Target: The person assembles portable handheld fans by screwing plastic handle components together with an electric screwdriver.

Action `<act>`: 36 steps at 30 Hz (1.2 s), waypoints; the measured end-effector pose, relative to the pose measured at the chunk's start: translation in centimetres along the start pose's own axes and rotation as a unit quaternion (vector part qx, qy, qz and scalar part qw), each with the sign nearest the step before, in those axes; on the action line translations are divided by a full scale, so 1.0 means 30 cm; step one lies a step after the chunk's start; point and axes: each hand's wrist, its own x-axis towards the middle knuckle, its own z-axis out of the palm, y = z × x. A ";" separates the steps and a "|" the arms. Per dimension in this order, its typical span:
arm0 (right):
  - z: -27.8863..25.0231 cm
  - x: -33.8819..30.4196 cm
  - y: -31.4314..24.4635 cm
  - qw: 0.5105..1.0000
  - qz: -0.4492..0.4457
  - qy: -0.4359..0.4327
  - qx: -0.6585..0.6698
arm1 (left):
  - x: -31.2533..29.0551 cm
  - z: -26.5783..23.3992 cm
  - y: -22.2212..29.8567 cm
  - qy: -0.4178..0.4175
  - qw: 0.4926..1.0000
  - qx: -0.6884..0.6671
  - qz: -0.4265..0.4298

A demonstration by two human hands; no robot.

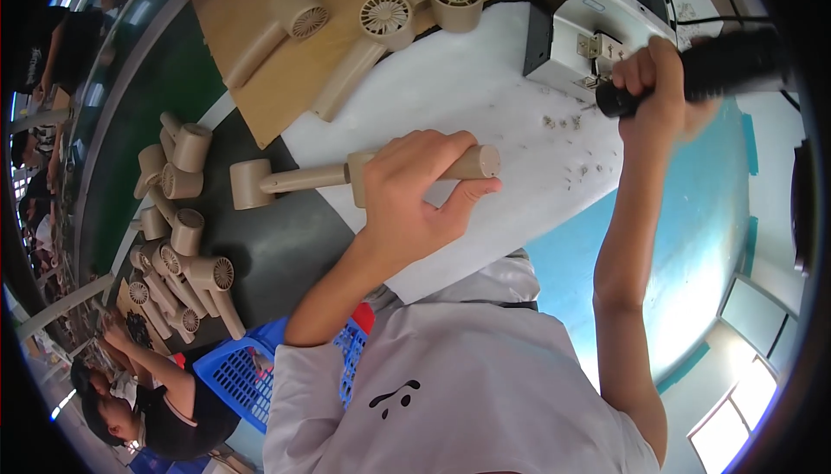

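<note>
My left hand (420,184) is wrapped round a beige hair dryer housing (478,162); its round handle end sticks out past my thumb, and its head is partly under my fingers. Another beige housing (253,183) lies just left of it, with its handle reaching toward my hand. Raised at the right, my right hand (660,84) grips a black electric screwdriver (727,67), whose rear part is smeared by motion. The tool's front end is beside a metal screw feeder box (567,54); its bit cannot be made out.
Several beige housings lie on brown cardboard (260,19) at the far side and in a pile (186,270) on the left. Tiny screws (576,123) are scattered on the white sheet (467,93). A blue basket (238,383) stands lower left, near a co-worker (186,413).
</note>
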 end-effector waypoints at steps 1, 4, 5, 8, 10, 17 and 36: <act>0.010 -0.022 -0.016 1.000 -0.024 0.008 0.010 | 0.000 0.000 -0.003 0.002 1.000 -0.006 -0.002; 0.007 0.000 -0.033 0.990 -0.139 0.016 -0.011 | 0.002 -0.007 0.007 -0.007 1.000 0.004 0.003; 0.012 0.021 -0.036 0.990 -0.141 0.020 -0.017 | 0.003 -0.008 0.006 -0.009 1.000 0.003 0.004; 0.008 0.066 -0.006 0.981 -0.180 0.009 -0.072 | 0.002 -0.006 0.004 -0.008 1.000 0.009 -0.001; 0.002 0.081 0.009 0.979 -0.190 0.001 -0.078 | 0.000 -0.002 -0.001 -0.009 1.000 0.005 -0.004; 0.057 0.061 0.006 0.977 -0.149 0.035 -0.148 | 0.008 -0.001 -0.004 -0.006 1.000 -0.004 0.009; 0.043 0.060 0.026 0.967 -0.196 0.000 -0.161 | 0.007 -0.003 -0.006 0.000 1.000 -0.001 -0.001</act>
